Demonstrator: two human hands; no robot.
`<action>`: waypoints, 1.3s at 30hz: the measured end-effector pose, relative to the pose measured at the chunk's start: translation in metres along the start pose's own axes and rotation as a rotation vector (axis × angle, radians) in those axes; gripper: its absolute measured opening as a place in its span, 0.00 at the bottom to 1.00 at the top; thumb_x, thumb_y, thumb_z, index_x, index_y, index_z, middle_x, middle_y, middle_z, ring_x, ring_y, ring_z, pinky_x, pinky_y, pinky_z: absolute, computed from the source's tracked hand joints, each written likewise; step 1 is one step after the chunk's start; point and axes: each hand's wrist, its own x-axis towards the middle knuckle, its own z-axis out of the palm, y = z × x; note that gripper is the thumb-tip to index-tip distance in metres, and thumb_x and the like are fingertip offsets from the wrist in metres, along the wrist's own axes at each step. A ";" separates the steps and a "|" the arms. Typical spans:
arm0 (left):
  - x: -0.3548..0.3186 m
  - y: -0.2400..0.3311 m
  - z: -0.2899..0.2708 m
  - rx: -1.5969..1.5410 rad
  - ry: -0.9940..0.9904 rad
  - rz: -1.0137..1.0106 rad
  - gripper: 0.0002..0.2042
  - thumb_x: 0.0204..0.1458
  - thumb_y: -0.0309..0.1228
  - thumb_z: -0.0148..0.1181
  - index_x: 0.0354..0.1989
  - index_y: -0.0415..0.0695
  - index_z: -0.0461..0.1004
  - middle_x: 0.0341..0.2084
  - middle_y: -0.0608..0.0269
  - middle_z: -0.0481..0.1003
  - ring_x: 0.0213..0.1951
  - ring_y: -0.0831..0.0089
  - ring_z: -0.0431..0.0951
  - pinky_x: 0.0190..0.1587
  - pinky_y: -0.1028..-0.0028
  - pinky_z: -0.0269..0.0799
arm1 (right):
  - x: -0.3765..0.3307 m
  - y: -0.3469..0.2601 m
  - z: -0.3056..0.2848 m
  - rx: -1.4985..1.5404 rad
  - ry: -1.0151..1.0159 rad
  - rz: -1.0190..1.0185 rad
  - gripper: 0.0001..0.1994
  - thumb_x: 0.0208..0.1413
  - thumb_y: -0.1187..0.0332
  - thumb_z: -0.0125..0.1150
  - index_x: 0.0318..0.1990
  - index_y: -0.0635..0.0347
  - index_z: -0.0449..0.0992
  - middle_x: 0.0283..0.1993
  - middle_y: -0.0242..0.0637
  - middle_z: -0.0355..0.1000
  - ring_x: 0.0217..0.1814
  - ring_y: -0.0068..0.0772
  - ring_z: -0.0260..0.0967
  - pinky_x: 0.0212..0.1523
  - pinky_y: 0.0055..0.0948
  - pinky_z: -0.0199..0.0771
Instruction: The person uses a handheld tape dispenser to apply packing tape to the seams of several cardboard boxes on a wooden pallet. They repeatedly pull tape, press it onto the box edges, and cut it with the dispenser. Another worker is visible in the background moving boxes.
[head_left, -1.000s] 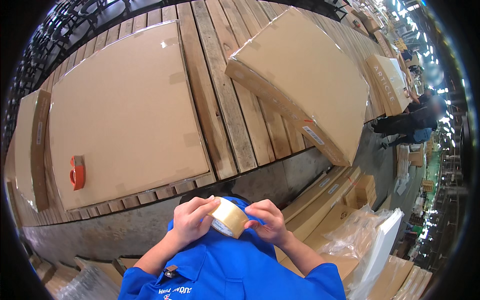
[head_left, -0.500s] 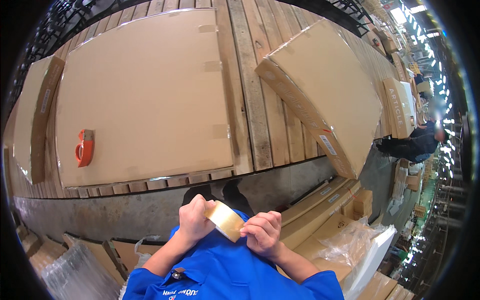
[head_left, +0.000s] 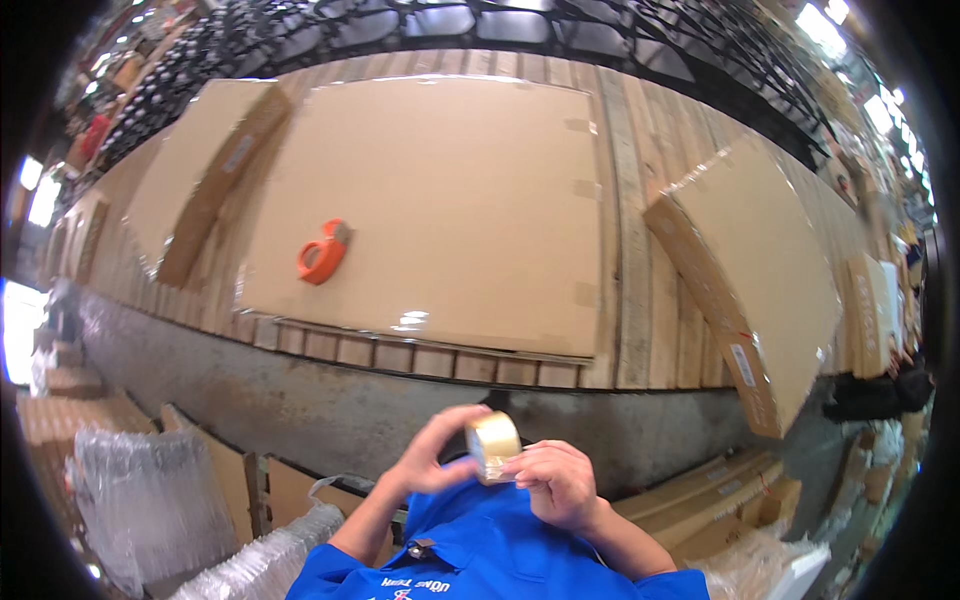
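Observation:
A roll of yellowish clear packing tape (head_left: 498,442) is held in front of my blue shirt. My left hand (head_left: 436,452) holds the roll from its left side, the thumb below and the fingers above, slightly blurred. At the roll's lower right, my right hand (head_left: 556,482) pinches with curled fingers at the tape; a short shiny bit shows there. Beyond my hands, a large flat cardboard box (head_left: 450,210) lies on a wooden slatted platform (head_left: 632,300). An orange tape dispenser (head_left: 322,256) rests on that box toward its left.
Another flat box (head_left: 770,270) lies slanted at the right, overhanging the platform's near edge. A further box (head_left: 200,170) lies at the left. Plastic-wrapped stacks (head_left: 150,500) and long cartons (head_left: 700,495) flank me. Part of another person (head_left: 880,395) shows at the far right.
My view has turned, so the platform and boxes appear shifted right. The left hand has changed from a closed fist at the roll to a wider grip around it. The dispenser stays on the box.

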 end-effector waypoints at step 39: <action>-0.180 -0.057 -0.270 -1.547 0.979 0.217 0.06 0.59 0.26 0.61 0.29 0.52 0.74 0.38 0.68 0.76 0.53 0.59 0.79 0.64 0.47 0.76 | 0.220 0.073 0.413 0.889 0.083 1.200 0.17 0.64 0.81 0.49 0.60 0.63 0.68 0.54 0.41 0.75 0.47 0.32 0.76 0.44 0.34 0.79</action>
